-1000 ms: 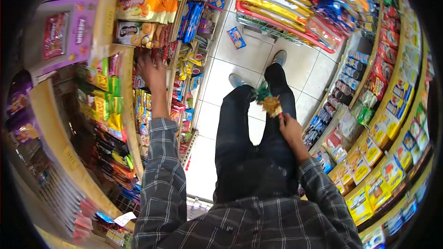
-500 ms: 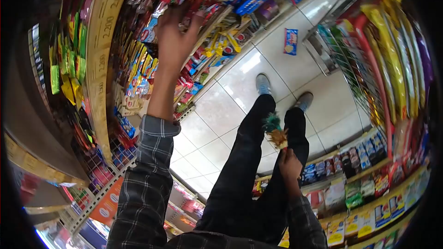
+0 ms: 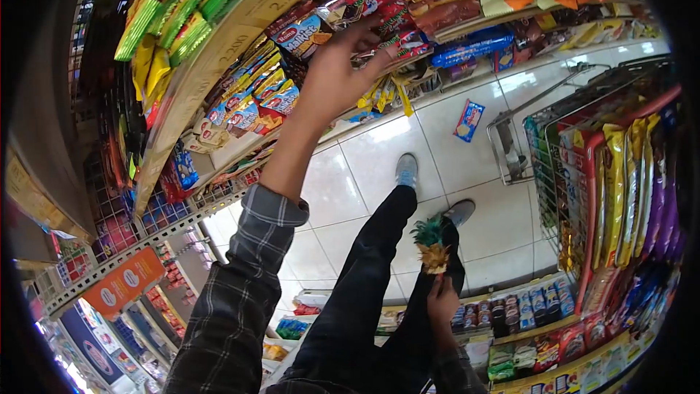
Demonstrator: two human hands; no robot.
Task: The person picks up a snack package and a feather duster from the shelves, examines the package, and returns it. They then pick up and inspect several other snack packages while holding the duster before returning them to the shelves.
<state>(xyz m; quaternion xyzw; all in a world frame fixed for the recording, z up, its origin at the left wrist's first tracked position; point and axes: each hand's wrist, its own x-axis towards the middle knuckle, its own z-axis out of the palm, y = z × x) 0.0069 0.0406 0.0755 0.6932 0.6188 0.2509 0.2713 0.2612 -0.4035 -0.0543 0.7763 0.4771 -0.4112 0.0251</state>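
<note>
My left hand (image 3: 339,76) reaches onto the snack shelf, thumb and fingers apart over a row of red wafer packs (image 3: 379,4). Its fingertips lie against the packs; none is lifted. Beside the fingers sits a blue and white Malkist cracker pack (image 3: 302,38). Nearer my wrist are several small yellow and blue packets (image 3: 255,95). Low in front of my leg, my right hand (image 3: 442,303) is closed round the handle of a small feather duster (image 3: 434,248), whose green and tan feathers point away from me.
A blue snack pack (image 3: 468,120) lies on the tiled floor (image 3: 379,164). To the right stands a wire basket cart (image 3: 554,153) beside long yellow packs (image 3: 620,182). A curved price strip (image 3: 240,33) edges the shelf. An orange sign (image 3: 124,279) hangs at lower left.
The view has turned, so the shelf and cart appear shifted. My left hand remains at the red packs, with its fingers a little lower among them. The feather duster stays in my right hand.
</note>
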